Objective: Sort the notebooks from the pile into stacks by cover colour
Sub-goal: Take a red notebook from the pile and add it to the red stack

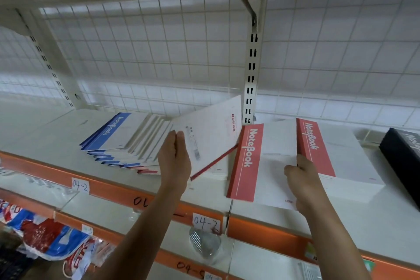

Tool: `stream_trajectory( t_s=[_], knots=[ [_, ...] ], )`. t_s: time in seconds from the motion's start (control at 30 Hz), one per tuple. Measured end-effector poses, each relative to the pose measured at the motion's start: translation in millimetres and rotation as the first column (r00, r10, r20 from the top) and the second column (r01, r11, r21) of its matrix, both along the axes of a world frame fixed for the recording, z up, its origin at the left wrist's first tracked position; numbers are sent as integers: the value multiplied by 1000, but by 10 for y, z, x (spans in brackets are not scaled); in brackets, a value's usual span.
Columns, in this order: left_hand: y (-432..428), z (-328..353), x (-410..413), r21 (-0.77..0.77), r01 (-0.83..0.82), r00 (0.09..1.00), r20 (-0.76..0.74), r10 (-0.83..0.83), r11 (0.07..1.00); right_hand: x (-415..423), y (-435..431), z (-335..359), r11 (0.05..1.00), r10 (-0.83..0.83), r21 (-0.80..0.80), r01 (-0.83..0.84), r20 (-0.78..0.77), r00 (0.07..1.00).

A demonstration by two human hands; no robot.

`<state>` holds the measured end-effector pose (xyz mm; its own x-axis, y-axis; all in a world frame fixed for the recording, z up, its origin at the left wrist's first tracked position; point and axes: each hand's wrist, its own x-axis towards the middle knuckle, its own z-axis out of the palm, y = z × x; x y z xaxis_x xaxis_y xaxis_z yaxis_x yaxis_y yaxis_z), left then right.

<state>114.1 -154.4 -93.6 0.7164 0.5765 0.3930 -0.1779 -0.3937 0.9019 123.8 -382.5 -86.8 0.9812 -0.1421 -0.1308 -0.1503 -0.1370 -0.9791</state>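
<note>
A fanned pile of notebooks (127, 143) with blue and a few red edges lies at the left of the shelf. My left hand (175, 157) holds a tilted red-spined notebook (211, 134), back cover up, lifted above the shelf. My right hand (302, 179) grips the right edge of a red-banded notebook (261, 161) lying at the shelf front. Right of it stands a stack of red notebooks (336, 154).
A black notebook (402, 154) lies at the far right. The white shelf (45, 129) has an orange front edge with paper labels (205, 223). Wire grid backing and a slotted upright (251, 79) stand behind. Packaged goods (45, 234) sit on the lower shelf.
</note>
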Motion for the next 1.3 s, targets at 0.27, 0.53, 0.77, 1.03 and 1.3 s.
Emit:
stream_trajectory(
  t_s=[0.27, 0.53, 0.77, 1.03, 1.3],
  knots=[
    [-123, 104, 13, -545, -2, 1000, -10, -5, 839, -6, -135, 49, 995, -86, 47, 84, 45, 995],
    [-437, -31, -123, 539, 272, 885, 186, -428, 797, -66, -58, 85, 960, -59, 271, 73, -62, 996],
    [-697, -330, -93, 809, 523, 647, -172, -743, 268, -45, -15, 13, 944, 66, 326, -56, -19, 998],
    [-358, -407, 20, 702, 523, 735, -658, 161, 483, -40, -148, -26, 997, -24, 70, 19, 63, 998],
    [-204, -330, 15, 859, 348, 894, -424, 143, 375, -92, -146, -80, 999, 14, 41, -17, 81, 997]
  ],
)
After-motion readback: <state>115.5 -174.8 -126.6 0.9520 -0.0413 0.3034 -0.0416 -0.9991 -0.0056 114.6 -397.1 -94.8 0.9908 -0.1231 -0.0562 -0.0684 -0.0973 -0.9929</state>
